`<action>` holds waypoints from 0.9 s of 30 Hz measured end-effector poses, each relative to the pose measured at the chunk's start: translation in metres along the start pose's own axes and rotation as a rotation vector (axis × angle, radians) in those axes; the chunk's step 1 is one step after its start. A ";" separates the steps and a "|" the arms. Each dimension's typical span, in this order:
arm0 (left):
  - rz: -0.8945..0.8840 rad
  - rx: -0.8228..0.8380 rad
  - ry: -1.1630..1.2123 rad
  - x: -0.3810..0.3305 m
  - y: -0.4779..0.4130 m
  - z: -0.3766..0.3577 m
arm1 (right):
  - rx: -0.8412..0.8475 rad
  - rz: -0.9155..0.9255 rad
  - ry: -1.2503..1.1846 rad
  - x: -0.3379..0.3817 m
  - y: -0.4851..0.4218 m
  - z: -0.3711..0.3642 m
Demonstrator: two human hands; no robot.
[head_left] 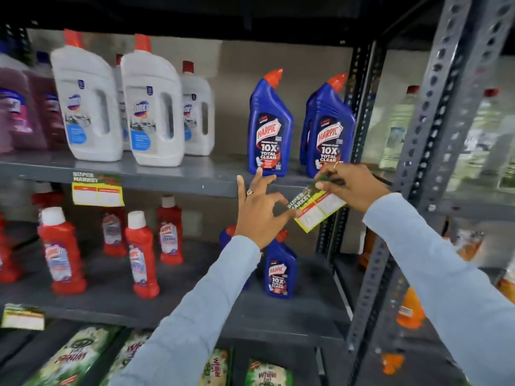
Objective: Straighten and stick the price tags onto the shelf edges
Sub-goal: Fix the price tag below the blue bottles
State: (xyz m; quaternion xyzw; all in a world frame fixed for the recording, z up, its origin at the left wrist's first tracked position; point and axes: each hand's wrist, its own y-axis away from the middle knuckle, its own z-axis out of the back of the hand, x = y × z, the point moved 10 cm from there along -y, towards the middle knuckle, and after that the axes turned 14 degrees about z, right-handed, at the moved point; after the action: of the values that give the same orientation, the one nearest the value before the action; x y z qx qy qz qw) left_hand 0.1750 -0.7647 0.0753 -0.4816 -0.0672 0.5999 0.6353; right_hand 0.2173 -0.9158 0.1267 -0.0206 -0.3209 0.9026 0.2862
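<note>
Reaching up from the bottom of the view, 2 arms in pale blue sleeves met at a tilted price tag [317,208] held in front of a grey shelf edge [178,183]. Nearest the viewer, the left hand [260,211] pinched the tag's lower left end between thumb and a fingertip, with the other fingers spread and pointing up toward the shelf. The right hand [352,186] gripped the tag's upper right end, fingers curled closed over its green top strip. Both hands were therefore grasping the tag, neither one released.

The tag was a long yellow and white card printed with "SUPER MARKET". Its long axis ran diagonally, from lower left up to upper right, so its printed face slanted instead of lying level with the shelf. It sat just below the shelf edge, under 2 blue toilet-cleaner bottles [271,126]; whether any part already touched the edge could not be told.

To do this step well, the person would probably need to lower the right end until the long axis matched the shelf edge, then press along the top strip. A second tag [97,190] further left on the same edge hung level and showed the target. Behind stood white bottles [152,107] and, below, red bottles [140,254].
</note>
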 end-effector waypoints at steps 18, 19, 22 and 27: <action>0.017 0.140 -0.073 0.004 -0.018 0.009 | 0.044 -0.074 -0.151 -0.008 0.026 -0.013; 0.015 0.154 -0.085 0.005 -0.019 0.009 | 0.045 -0.064 -0.120 -0.007 0.030 -0.016; 0.004 0.154 -0.095 0.004 -0.022 0.010 | 0.022 -0.009 0.001 -0.004 0.035 -0.022; 0.004 0.112 -0.131 0.003 -0.029 0.008 | -0.062 -0.025 -0.005 -0.008 0.035 -0.018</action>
State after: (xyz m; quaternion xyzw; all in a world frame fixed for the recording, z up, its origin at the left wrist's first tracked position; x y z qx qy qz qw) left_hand 0.1907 -0.7524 0.0983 -0.4051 -0.0741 0.6342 0.6543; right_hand 0.2100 -0.9324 0.0907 -0.0233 -0.3496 0.8886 0.2961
